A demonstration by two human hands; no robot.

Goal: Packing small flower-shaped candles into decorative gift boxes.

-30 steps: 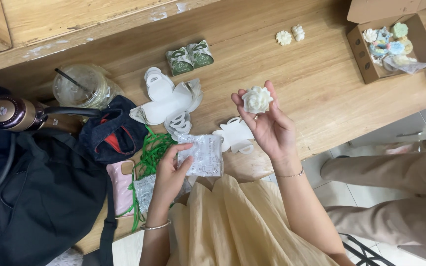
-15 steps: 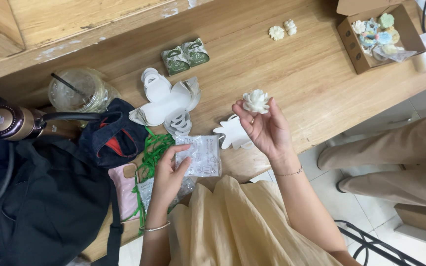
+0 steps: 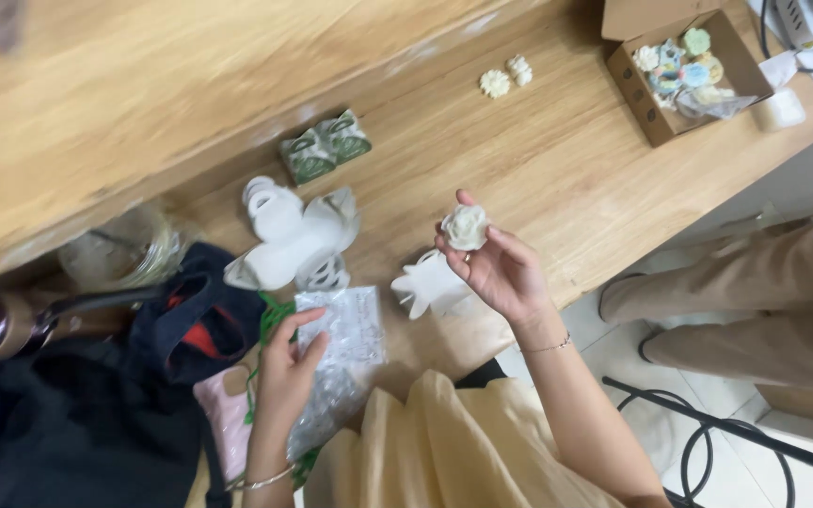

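Note:
My right hand (image 3: 501,268) holds a small cream flower-shaped piece (image 3: 466,227) between thumb and fingers, raised a little above the wooden table (image 3: 576,179). My left hand (image 3: 286,362) rests its fingers on a clear plastic packet (image 3: 342,353) at the table's near edge. A white cut-out paper box blank (image 3: 428,285) lies just under the right hand. Larger white unfolded box blanks (image 3: 294,246) lie beyond the packet.
Two green-and-white gift boxes (image 3: 326,148) stand further back. Two cream flower pieces (image 3: 506,76) lie near a cardboard box (image 3: 679,71) of pastel pieces at the far right. A glass jar (image 3: 129,252), dark bags (image 3: 77,414) and green ribbon (image 3: 270,325) sit left. Another person's legs (image 3: 755,301) are right.
The view has shifted slightly. My right hand with the flower piece has stayed raised, turning it a little; my left hand remains on the plastic packet.

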